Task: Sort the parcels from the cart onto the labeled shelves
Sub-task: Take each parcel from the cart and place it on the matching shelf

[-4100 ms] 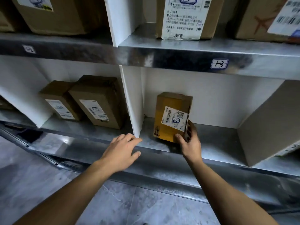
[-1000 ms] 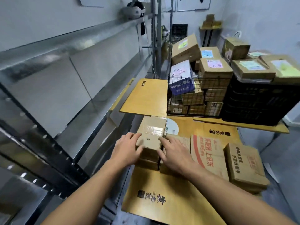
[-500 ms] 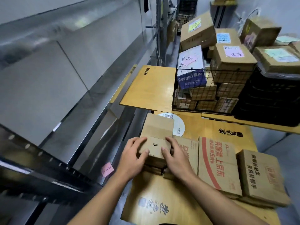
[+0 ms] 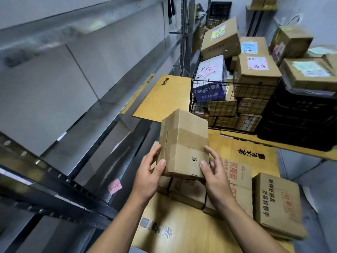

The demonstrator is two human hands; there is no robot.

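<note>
A small brown cardboard parcel (image 4: pixel 184 141), taped across its top, is lifted above the cart's yellow cardboard deck (image 4: pixel 182 229). My left hand (image 4: pixel 149 174) grips its left side with the thumb on the near face. My right hand (image 4: pixel 217 172) grips its right side the same way. No shipping label shows on the faces turned to me. Below it lie more parcels: a flat box (image 4: pixel 187 190) directly under my hands, a red-printed box (image 4: pixel 238 179) and a brown box with dark print (image 4: pixel 277 203) to the right.
Metal shelving (image 4: pixel 76 99) with white dividers runs along the left; a pink note (image 4: pixel 114 186) sticks to its lower rail. Behind the cart, a wire basket (image 4: pixel 228 106) and a black crate (image 4: pixel 299 121) hold several labelled parcels.
I turned from the shelf, where a yellow parcel stood, to the cart. Both hands closed on the small brown parcel and raised it off the stack toward me.
</note>
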